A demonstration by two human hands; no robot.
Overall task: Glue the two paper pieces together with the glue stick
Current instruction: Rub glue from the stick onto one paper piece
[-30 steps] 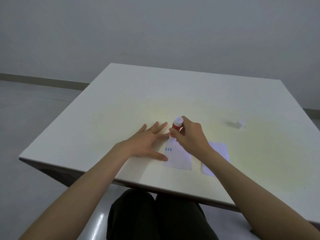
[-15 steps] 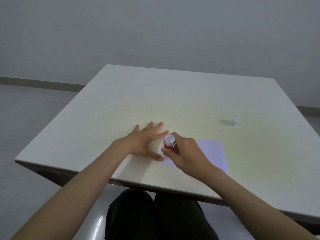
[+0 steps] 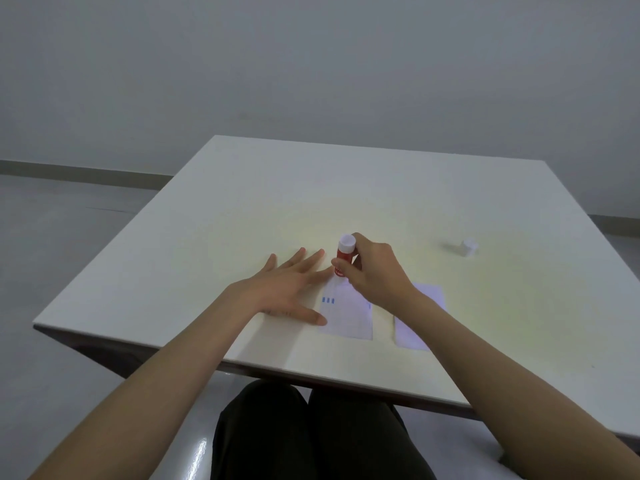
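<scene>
Head view, looking down at a pale square surface point(image 3: 242, 209) that fills the middle of the frame. I see my right hand point(image 3: 375, 275), just right of centre, closed around a red glue stick point(image 3: 343, 259); the fingers wrap its barrel, and its white end points up and away from me. The stick stands nearly upright, its lower end at the far edge of a paper piece point(image 3: 348, 315), though I cannot tell whether the tip actually touches the sheet, since the fingers hide the contact. This paper piece lies flat at lower centre and carries small blue marks near its left edge. My left hand point(image 3: 287, 289), left of centre, is flat and spread wide, palm down on the surface, holding nothing; its thumb tip reaches the near left corner of the sheet and its index finger lies along the sheet's far left corner, just beside the stick. A second paper piece point(image 3: 420, 320), plain white, lies flat just to the right of the first, with a narrow strip of bare surface between them; my right forearm crosses over part of it. A small white cap point(image 3: 469, 247) stands alone at the right of the frame, well apart from both hands. Dark-clothed legs point(image 3: 311, 434) show at the bottom, below the near edge.
</scene>
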